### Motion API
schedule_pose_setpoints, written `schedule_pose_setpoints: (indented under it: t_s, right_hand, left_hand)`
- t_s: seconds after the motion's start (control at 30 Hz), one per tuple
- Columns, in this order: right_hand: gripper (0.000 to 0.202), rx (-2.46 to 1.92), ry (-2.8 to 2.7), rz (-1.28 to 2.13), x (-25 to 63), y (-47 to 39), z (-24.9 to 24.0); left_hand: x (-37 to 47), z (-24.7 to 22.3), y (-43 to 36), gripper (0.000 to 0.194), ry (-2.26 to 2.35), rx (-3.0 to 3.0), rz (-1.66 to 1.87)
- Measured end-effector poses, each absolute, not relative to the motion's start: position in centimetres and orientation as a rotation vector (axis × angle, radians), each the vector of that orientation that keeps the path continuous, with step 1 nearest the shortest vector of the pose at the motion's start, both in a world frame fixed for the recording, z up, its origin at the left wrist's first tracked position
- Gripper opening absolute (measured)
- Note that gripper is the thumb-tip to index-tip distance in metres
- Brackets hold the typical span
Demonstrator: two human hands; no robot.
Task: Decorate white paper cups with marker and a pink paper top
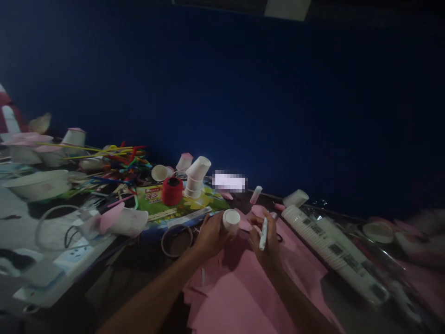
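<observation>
In the middle of the head view, my left hand [211,233] is wrapped round a small white paper cup [231,220], its round end facing up. Just to the right, my right hand [268,243] has its fingers closed on a white marker [263,233], which slants through the grip. Beneath both hands spread sheets of pink paper [229,297]. A pink paper piece [257,211] lies just beyond my right fingers. Past the left hand stand a red yarn spool [172,191] and a stack of white cups [196,176].
A plastic-wrapped sleeve of paper cups [333,250] lies on the right. Coloured pipe cleaners [128,155] heap at the back left, near a white bowl [38,184]. A power strip [69,264] occupies the left front. A tape roll [176,241] sits by my left wrist.
</observation>
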State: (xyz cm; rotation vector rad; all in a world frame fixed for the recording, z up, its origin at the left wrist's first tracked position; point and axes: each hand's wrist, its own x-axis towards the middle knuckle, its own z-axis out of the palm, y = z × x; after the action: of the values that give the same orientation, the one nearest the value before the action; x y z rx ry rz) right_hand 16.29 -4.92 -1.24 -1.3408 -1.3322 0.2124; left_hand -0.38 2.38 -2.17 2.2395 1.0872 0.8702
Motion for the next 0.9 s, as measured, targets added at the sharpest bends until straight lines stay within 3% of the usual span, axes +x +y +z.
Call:
schedule_pose_setpoints:
  t_s: [0.3, 0.53, 0.9]
  right_hand:
    - [0.053, -1.554, -1.685, 0.174, 20.6, -4.2, 0.9]
    - [0.052, -1.74, -1.885, 0.305, 21.5, -5.2, -0.2]
    - [0.063, -1.738, -2.008, 0.098, 19.8, -3.9, -0.9]
  left_hand:
    - [-0.6, -1.5, 1.7, 0.06, 1.08, 2.216, 0.897]
    - [-0.5, -2.1, 1.9, 0.065, 1.038, 2.215, 0.889]
    - [-0.5, -1.9, 1.9, 0.066, 1.055, 2.229, 0.854]
